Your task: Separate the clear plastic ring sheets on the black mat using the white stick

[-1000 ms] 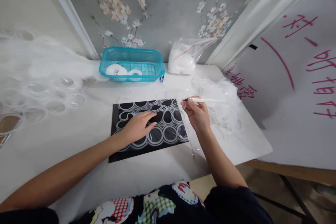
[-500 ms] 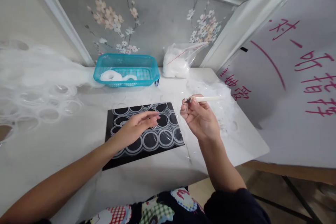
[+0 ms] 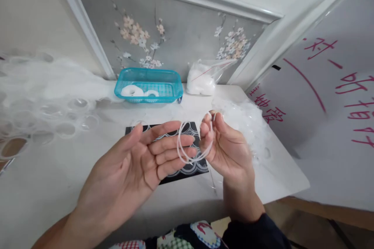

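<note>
Between my hands hang a couple of thin, whitish rings point(image 3: 195, 160), pinched at the top by the thumb and fingers of my right hand point(image 3: 229, 144). My left hand point(image 3: 128, 167) is palm up with its fingers stretched out. Its fingertips overlap the left side of the rings; I cannot tell whether they touch. Below both hands lies a black sheet point(image 3: 168, 177) covered with pale ring outlines, partly hidden by my left hand. The white, slim tool held earlier does not show clearly.
A blue plastic basket point(image 3: 149, 98) with white rings inside stands at the back, beside a zip bag point(image 3: 201, 81) of white material. Clear film scraps point(image 3: 242, 124) lie at right. Many translucent rings point(image 3: 49, 113) are heaped at left. A whiteboard point(image 3: 321, 132) borders the table's right side.
My left hand has come up off the black sheet and turned palm up. My right hand now holds thin rings where a slim white tool with a dark tip was visible. The view has shifted slightly.
</note>
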The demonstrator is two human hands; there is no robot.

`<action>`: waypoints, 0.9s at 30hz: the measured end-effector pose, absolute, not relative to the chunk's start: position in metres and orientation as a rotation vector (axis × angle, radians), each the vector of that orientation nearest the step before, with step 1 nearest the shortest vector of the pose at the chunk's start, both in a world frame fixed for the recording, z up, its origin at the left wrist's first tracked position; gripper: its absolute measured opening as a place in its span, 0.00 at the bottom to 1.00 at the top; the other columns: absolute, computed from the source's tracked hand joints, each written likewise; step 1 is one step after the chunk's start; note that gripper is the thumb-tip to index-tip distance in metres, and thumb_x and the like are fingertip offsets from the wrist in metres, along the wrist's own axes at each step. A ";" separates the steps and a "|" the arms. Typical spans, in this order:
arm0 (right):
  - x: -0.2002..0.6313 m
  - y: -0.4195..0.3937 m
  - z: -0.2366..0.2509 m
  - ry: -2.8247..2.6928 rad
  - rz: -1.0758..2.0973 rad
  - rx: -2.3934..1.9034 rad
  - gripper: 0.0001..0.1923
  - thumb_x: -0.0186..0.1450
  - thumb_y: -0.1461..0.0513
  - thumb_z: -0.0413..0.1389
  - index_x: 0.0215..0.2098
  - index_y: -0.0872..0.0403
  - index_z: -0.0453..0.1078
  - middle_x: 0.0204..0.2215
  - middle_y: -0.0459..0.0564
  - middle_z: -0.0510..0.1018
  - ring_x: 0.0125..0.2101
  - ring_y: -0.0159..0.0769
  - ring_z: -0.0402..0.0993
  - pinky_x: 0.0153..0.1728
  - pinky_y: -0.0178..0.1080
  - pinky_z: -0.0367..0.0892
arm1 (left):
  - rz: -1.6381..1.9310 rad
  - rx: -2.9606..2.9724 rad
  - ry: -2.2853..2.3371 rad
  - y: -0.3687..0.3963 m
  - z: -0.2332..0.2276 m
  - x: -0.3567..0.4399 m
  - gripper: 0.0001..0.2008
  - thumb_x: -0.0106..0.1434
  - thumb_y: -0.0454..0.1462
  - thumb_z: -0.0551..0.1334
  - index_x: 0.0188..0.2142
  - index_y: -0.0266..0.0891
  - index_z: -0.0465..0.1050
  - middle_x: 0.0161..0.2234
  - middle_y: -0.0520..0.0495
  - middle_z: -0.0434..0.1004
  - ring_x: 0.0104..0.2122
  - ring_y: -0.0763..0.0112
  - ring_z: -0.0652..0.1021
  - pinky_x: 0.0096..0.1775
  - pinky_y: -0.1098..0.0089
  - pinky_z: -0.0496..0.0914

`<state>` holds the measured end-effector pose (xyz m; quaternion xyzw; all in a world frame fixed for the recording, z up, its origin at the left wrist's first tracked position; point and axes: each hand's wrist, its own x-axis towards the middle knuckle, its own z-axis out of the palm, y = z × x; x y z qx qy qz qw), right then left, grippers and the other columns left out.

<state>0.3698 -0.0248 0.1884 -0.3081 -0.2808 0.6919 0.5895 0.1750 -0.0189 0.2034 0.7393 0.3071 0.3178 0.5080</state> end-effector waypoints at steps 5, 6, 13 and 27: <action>0.369 -0.023 0.182 -0.615 1.654 -0.660 0.05 0.62 0.57 0.61 0.33 0.49 0.74 0.33 0.42 0.83 0.36 0.30 0.81 0.34 0.29 0.78 | 0.800 1.829 0.753 -0.024 0.204 0.168 0.30 0.71 0.32 0.27 0.66 0.44 0.50 0.46 0.46 0.80 0.40 0.65 0.82 0.37 0.65 0.79; 0.368 -0.022 0.181 -0.593 1.671 -0.648 0.04 0.62 0.58 0.61 0.33 0.50 0.74 0.33 0.42 0.83 0.36 0.30 0.81 0.35 0.29 0.78 | 0.806 1.819 0.745 -0.024 0.204 0.168 0.32 0.70 0.32 0.24 0.66 0.44 0.50 0.46 0.46 0.80 0.40 0.66 0.82 0.36 0.65 0.79; 0.365 -0.021 0.183 -0.485 1.757 -0.562 0.04 0.59 0.60 0.64 0.32 0.50 0.75 0.32 0.41 0.83 0.34 0.28 0.81 0.34 0.28 0.77 | 0.730 2.006 0.800 -0.026 0.204 0.166 0.26 0.73 0.37 0.38 0.69 0.46 0.35 0.49 0.47 0.78 0.41 0.62 0.81 0.35 0.63 0.79; 0.362 -0.037 0.198 -0.439 1.872 -0.323 0.02 0.62 0.62 0.62 0.34 0.52 0.74 0.34 0.40 0.83 0.36 0.26 0.81 0.38 0.23 0.75 | 0.919 0.589 0.793 -0.027 0.209 0.167 0.14 0.63 0.30 0.59 0.47 0.38 0.75 0.36 0.44 0.82 0.40 0.60 0.82 0.41 0.68 0.79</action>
